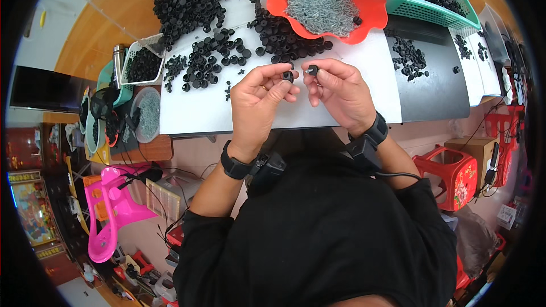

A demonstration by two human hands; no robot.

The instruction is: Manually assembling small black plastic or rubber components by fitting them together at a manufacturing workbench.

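Observation:
Over the front part of the white work surface (199,113), my two hands face each other a short gap apart. My left hand (260,94) is closed, pinching a small round black plastic part (288,76) between thumb and fingers. In my right hand (342,86), also closed, is a small black knob (313,70) with a short metal tip pointing left toward the other part. The two pieces do not touch. Beyond my hands lies a heap of round black plastic caps (290,40), with more caps (210,59) spread to the left.
A red scalloped bowl (367,25) of silvery screws stands at the back. Right of it is a green basket (418,17) of black parts. Small black pieces (408,59) lie on a dark board (432,94). At left are a white basket (128,79) and a tub of screws (149,115).

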